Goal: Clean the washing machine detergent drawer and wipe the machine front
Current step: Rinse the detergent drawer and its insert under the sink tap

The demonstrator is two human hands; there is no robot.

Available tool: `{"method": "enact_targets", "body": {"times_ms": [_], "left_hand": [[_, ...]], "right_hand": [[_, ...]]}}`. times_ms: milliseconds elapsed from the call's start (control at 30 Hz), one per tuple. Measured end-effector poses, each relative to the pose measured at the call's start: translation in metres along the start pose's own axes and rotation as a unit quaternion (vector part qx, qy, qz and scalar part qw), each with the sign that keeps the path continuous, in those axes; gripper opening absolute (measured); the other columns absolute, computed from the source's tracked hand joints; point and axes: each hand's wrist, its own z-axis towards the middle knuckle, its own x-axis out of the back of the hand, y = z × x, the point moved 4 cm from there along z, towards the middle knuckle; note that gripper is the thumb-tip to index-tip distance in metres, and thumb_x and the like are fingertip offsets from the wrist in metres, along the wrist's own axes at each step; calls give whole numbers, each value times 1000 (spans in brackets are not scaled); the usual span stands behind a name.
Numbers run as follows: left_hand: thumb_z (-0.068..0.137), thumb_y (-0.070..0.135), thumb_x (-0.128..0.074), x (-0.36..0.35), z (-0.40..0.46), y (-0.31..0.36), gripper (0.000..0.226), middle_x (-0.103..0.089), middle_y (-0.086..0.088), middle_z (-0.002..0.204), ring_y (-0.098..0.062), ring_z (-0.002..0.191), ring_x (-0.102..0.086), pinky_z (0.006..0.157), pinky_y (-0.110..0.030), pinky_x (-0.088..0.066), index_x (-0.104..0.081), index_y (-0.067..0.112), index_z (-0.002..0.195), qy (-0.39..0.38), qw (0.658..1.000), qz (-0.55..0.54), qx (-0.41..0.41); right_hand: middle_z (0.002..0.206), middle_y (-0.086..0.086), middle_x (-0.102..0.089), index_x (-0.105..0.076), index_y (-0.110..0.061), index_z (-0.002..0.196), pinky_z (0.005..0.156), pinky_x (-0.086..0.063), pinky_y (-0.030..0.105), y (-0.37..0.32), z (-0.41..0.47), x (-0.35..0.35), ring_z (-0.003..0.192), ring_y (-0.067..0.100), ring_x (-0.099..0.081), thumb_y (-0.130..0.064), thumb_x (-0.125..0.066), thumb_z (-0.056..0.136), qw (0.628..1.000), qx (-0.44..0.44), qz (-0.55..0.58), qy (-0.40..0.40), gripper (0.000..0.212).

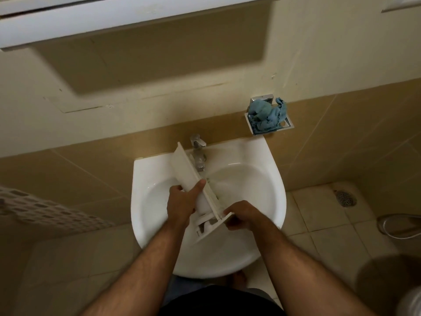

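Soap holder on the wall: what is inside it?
A crumpled blue cloth fills the metal soap holder and spills over its back edge. Anything beneath the cloth is covered.

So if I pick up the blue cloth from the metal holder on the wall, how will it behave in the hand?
The blue cloth lies crumpled in folds, so it is probably floppy and light. It spills past the metal holder, so a pull may drag it out easily. Whether it is wet cannot be seen.
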Motion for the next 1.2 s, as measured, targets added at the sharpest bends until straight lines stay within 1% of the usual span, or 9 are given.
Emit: {"method": "enact_targets", "body": {"times_ms": [133, 300, 567, 733, 833, 933, 1033, 1100, 1200], "left_hand": [[53, 74, -77, -7, 3, 14, 95, -57, -8, 118, -31, 106, -61, 87, -49, -57, -36, 17, 118, 45, 995, 88, -12], [60, 71, -77, -16, 2, 24, 98, -54, -11, 123, -33, 108, -61, 90, -51, -56, -30, 17, 125, 66, 988, 139, -22], [62, 69, -77, -20, 1, 33, 101, -53, -10, 123, -33, 111, -59, 89, -52, -56, -30, 14, 133, 60, 981, 183, -16], [74, 60, -74, -7, 1, 23, 80, -58, -8, 116, -28, 104, -60, 85, -44, -56, -40, 14, 131, 27, 995, 95, -19], [89, 46, -61, 2, 0, 12, 43, -63, -6, 111, -23, 97, -60, 80, -38, -50, -51, 18, 120, -3, 1000, 28, 9], [94, 38, -50, 9, -1, 0, 24, -61, -4, 101, -22, 92, -58, 84, -37, -48, -54, 19, 109, -16, 998, -23, 50], [97, 21, -47, 5, -4, -11, 16, -62, -5, 95, -19, 85, -58, 85, -36, -52, -58, 16, 107, -55, 989, -101, 91], [97, 11, -44, -2, -7, -18, 17, -61, -7, 88, -19, 75, -56, 81, -36, -54, -60, 9, 102, -77, 979, -148, 117], [95, 2, -43, -12, -4, -24, 14, -61, -15, 96, -29, 90, -61, 86, -44, -54, -57, 2, 97, -85, 962, -216, 143]], "right_hand": [[81, 22, -69, -67, 12, 105, 80, -60, 48, 5, 0, -12, 75, 34, -70, 11, -65, 81, 994, -36, 82, -65, 24], [88, 20, -67, -66, 2, 94, 76, -58, 47, 12, -1, -32, 76, 34, -67, -3, -57, 93, 972, -81, 165, -143, 11], [92, 21, -66, -65, 1, 95, 79, -57, 45, 16, 3, -43, 81, 34, -66, -9, -56, 95, 966, -88, 163, -182, 14], [80, 18, -68, -68, 9, 105, 83, -59, 44, 7, 5, -24, 73, 29, -67, 9, -64, 82, 993, -25, 73, -87, 24], [105, 16, -71, -68, 2, 113, 85, -55, 34, -11, 7, -5, 88, 24, -67, -6, -63, 89, 998, 44, -33, 34, 26], [127, 15, -62, -65, 2, 116, 98, -42, 28, -34, -7, 13, 117, 27, -58, -5, -47, 98, 971, 130, -128, 152, 26], [120, 13, -66, -67, 0, 110, 88, -40, 22, -50, -18, 26, 114, 27, -60, -7, -43, 99, 936, 175, -179, 248, 28], [129, 10, -63, -64, -6, 124, 95, -40, 24, -56, -19, 31, 121, 25, -57, -8, -44, 97, 930, 195, -160, 268, 34], [139, 8, -56, -55, -11, 138, 106, -38, 28, -62, -21, 38, 127, 23, -52, -9, -43, 99, 923, 206, -169, 278, 41]]}}
